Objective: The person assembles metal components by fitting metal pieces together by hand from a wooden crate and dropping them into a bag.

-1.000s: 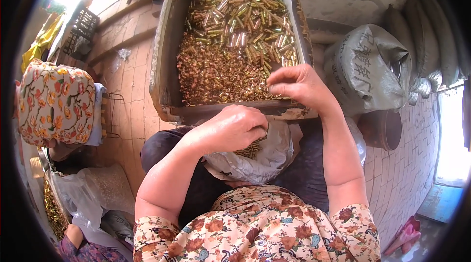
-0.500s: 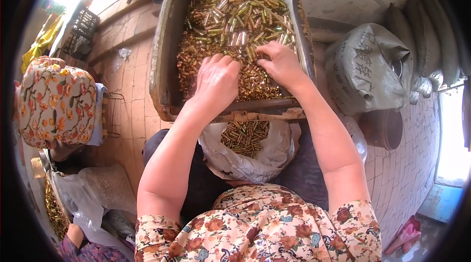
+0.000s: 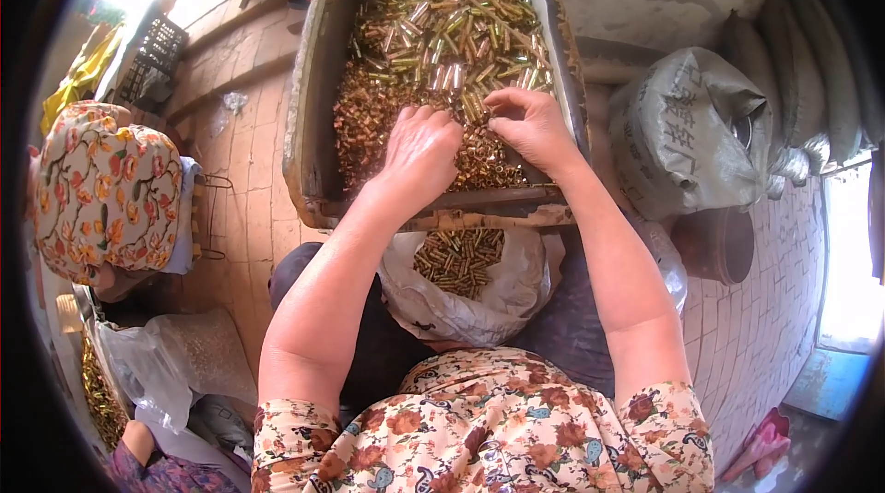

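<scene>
A deep, worn bin (image 3: 300, 115) in front of me holds many yellowish metal tubes (image 3: 415, 27) in its far part. Small coppery metal pieces (image 3: 355, 129) fill its near left part. Over the small pieces, my left hand (image 3: 422, 147) is closed with its back up; what its fingers grip is hidden. My right hand (image 3: 536, 129), just to the right, is curled with thumb and fingertips close together beside some tubes. Whatever it pinches is too small to make out. Between my knees, a white sack (image 3: 516, 295) stands open below the bin, with assembled-looking metal tubes (image 3: 456, 262) inside.
A full grey-white sack (image 3: 687, 133) stands right of the bin, near a brown bucket (image 3: 724, 244) and stacked sacks (image 3: 802, 78). At left are a flower-patterned cloth bundle (image 3: 106, 189) and a black crate (image 3: 157, 55). A co-worker's purple sleeve (image 3: 171, 470) shows at lower left.
My left hand has moved slightly right, closer to my right hand. My right hand has shifted a little; both stay curled over the bin.
</scene>
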The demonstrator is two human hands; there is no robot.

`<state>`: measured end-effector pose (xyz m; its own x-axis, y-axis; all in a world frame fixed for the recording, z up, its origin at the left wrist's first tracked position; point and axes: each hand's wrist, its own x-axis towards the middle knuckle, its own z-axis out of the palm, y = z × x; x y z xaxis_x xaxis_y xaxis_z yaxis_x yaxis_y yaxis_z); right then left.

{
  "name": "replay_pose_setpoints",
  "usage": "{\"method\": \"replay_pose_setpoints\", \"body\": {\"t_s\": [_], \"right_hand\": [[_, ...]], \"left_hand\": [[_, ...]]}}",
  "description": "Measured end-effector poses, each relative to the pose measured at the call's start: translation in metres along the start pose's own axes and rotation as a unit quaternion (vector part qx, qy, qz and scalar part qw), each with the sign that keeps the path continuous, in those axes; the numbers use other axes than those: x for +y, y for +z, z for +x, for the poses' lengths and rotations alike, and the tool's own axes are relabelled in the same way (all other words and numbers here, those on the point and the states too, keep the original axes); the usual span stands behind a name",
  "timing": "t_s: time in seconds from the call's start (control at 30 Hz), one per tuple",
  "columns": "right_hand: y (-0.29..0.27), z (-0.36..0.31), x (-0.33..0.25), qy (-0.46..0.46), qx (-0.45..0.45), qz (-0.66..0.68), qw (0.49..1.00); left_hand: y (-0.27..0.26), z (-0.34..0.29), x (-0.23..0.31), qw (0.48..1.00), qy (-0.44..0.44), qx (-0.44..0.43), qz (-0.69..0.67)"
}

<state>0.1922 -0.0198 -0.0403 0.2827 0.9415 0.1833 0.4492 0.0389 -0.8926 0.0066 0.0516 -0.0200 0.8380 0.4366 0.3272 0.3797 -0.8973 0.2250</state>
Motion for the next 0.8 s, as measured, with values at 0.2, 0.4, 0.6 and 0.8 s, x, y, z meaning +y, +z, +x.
{"method": "replay_pose_setpoints", "body": {"t_s": [0.2, 0.4, 0.6, 0.8], "right_hand": [[-0.01, -0.019, -0.02, 0.087, 0.006, 0.213, 0.973], [-0.007, -0.045, -0.048, 0.159, 0.026, 0.364, 0.917], [0.002, -0.075, -0.057, 0.141, 0.016, 0.379, 0.914], [0.012, -0.123, -0.077, 0.127, -0.085, 0.352, 0.923]], "left_hand": [[-0.012, -0.007, 0.008, 0.934, -0.216, 0.03, -0.282], [-0.031, -0.02, 0.021, 0.792, -0.287, 0.049, -0.537], [-0.041, -0.039, 0.04, 0.734, -0.291, 0.07, -0.61], [-0.045, -0.084, 0.064, 0.747, -0.264, 0.029, -0.609]]}}
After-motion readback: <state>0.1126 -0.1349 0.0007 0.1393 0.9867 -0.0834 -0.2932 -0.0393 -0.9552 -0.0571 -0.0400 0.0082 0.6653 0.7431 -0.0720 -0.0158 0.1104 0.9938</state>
